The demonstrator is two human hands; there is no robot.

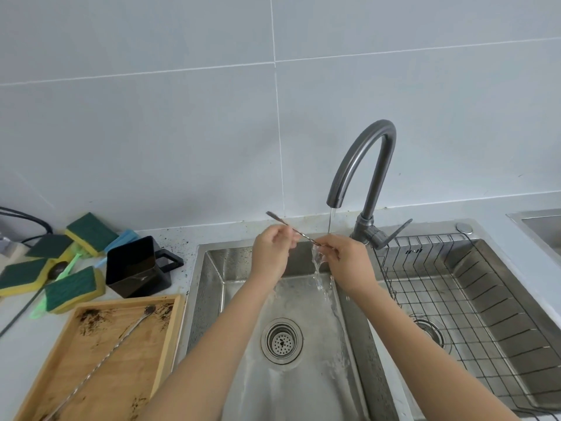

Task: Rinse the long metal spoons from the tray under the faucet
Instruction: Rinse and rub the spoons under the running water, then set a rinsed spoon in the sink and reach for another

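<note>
**Long spoon held under running water**

Head view: the left hand (pixel 274 249) and the right hand (pixel 346 259) both pinch one long twisted metal spoon (pixel 291 229) over the steel sink basin (pixel 212 299). The spoon is tilted, its far end up to the left. Water from the grey curved faucet (pixel 364 165) falls on the right hand's fingers. A second long metal spoon (pixel 115 350) lies in the stained wooden tray (pixel 170 344) on the counter left of the sink, near a black square cup (pixel 136 267) and green-yellow sponges (pixel 73 288).
</note>
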